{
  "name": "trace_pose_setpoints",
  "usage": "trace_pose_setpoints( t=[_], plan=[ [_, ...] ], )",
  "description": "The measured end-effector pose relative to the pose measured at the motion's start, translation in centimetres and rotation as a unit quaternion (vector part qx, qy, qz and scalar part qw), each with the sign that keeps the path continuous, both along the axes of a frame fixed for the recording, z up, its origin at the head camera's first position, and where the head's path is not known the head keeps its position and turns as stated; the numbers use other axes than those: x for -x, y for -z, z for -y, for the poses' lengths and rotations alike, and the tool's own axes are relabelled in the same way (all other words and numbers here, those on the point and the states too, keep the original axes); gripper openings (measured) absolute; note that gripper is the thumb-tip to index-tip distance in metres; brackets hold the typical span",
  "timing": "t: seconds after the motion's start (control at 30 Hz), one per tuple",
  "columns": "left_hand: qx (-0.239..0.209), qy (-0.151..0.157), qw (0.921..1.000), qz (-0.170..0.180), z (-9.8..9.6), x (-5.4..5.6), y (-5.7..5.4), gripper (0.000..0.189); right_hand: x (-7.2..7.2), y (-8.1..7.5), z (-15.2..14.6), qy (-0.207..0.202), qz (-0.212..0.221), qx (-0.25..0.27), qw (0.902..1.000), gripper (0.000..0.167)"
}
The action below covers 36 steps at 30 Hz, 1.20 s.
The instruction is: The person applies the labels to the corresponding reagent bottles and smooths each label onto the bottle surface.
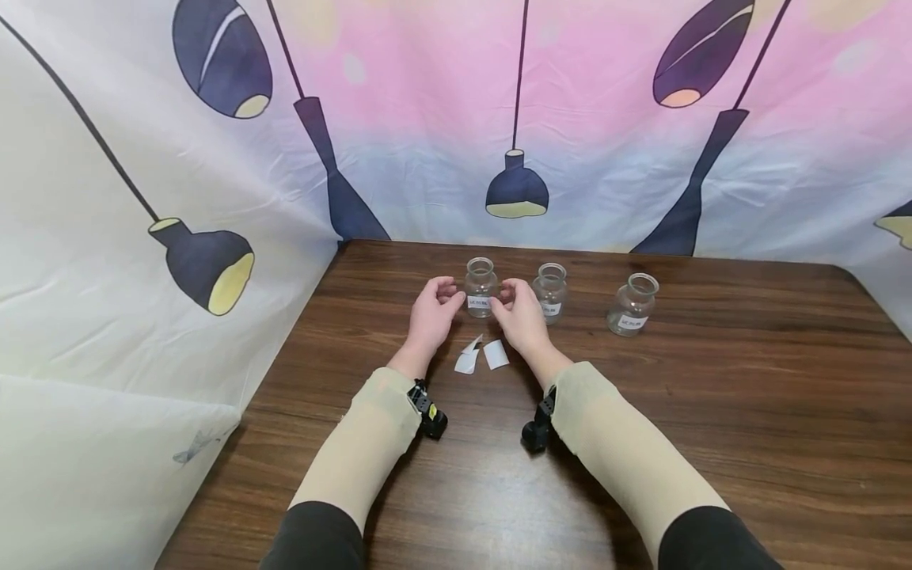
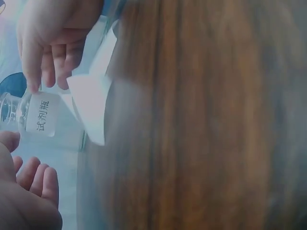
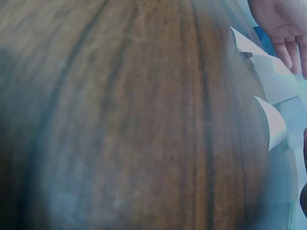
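Observation:
A clear glass jar (image 1: 480, 279) with a white printed label (image 2: 44, 115) on its front stands upright between both hands. My left hand (image 1: 431, 310) is at the jar's left side, thumb close by the label's edge, fingers loosely bent. On the opposite side my right hand (image 1: 523, 318) touches the label's right edge with its thumb tip, its other fingers hanging relaxed in the left wrist view. In front of the jar lie white paper pieces: a squarish one (image 1: 496, 355) and a torn, curling one (image 1: 466, 362).
Just right of the right hand stands a second labelled glass jar (image 1: 552, 277), partly hidden by it. A third labelled jar (image 1: 632, 305) is farther right. The brown wooden table (image 1: 748, 380) meets a patterned cloth backdrop (image 1: 435, 174) behind.

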<state>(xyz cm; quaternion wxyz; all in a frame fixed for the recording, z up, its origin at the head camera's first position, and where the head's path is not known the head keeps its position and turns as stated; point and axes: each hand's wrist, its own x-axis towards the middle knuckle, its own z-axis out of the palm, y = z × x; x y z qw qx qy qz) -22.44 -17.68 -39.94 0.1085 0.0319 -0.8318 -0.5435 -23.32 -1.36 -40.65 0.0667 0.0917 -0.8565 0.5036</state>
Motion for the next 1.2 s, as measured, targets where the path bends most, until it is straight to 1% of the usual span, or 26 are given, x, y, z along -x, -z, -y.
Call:
trace_pose_setpoints(
  t=[0.1,0.23,0.33,0.47,0.6,0.73,0.87,0.97,1.2],
  plan=[
    [0.032,0.025,0.9992,0.004,0.2,0.1,-0.1,0.047,0.1,-0.1,0.0,-0.006,0.014,-0.02,0.9997,0.055],
    [0.082,0.051,0.9953,0.003,0.3,0.3,-0.2,0.057,0.4,-0.2,0.0,-0.031,0.03,-0.052,0.9977,0.071],
    [0.114,0.06,0.9916,0.005,0.3,0.5,-0.4,0.062,0.6,-0.3,0.1,-0.048,0.031,-0.07,0.9959,0.075],
    [0.14,0.067,0.9878,0.015,0.2,0.6,-0.4,0.063,0.7,-0.3,0.2,-0.054,0.029,-0.084,0.9946,0.072],
    [0.14,0.079,0.9868,0.02,0.1,0.5,-0.3,0.058,0.8,-0.4,0.2,-0.052,0.034,-0.085,0.9944,0.065],
    [0.126,0.08,0.9884,0.028,0.1,0.5,-0.2,0.055,0.9,-0.4,0.1,-0.052,0.037,-0.079,0.9948,0.06],
    [0.122,0.071,0.9895,0.031,0.3,0.5,-0.2,0.051,0.9,-0.4,-0.1,-0.056,0.045,-0.066,0.9952,0.057],
    [0.123,0.07,0.9895,0.031,0.4,0.6,-0.1,0.049,0.9,-0.3,-0.2,-0.059,0.048,-0.057,0.9955,0.055],
    [0.111,0.083,0.9901,0.027,1.0,0.8,0.2,0.047,1.2,-0.1,-0.2,-0.053,0.046,-0.052,0.9962,0.053]
  ],
)
